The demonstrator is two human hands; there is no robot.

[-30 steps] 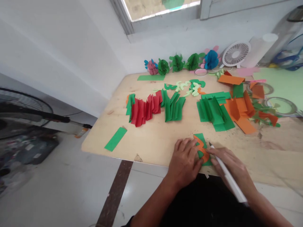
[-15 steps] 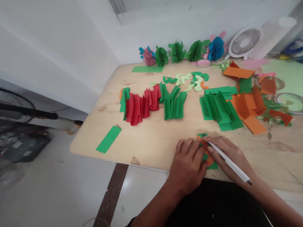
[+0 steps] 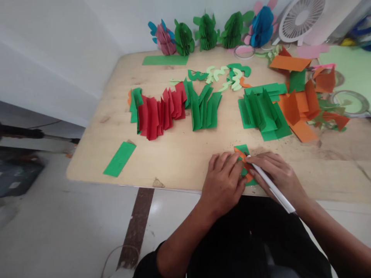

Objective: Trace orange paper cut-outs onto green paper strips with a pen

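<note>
A white pen (image 3: 272,185) is gripped in my right hand (image 3: 276,172), its tip against the edge of a wavy orange paper cutout (image 3: 239,151). That cutout lies on a green paper strip (image 3: 242,147) near the table's front edge. My left hand (image 3: 223,181) rests on the cutout and strip from the left, fingers stretched out and pressing down. Both hands cover much of the two papers. Any drawn line is too small to make out.
Folded red papers (image 3: 153,114) and folded green papers (image 3: 204,110) stand behind my hands. Another green stack (image 3: 263,112) and orange pieces (image 3: 303,104) are to the right. A loose green strip (image 3: 119,159) lies left. Paper figures (image 3: 207,33) and a white fan (image 3: 303,19) line the wall.
The pen tip has slid a little toward me along the orange cutout's edge. My left hand keeps its place on the papers. The whole view has shifted, with the table higher in the picture.
</note>
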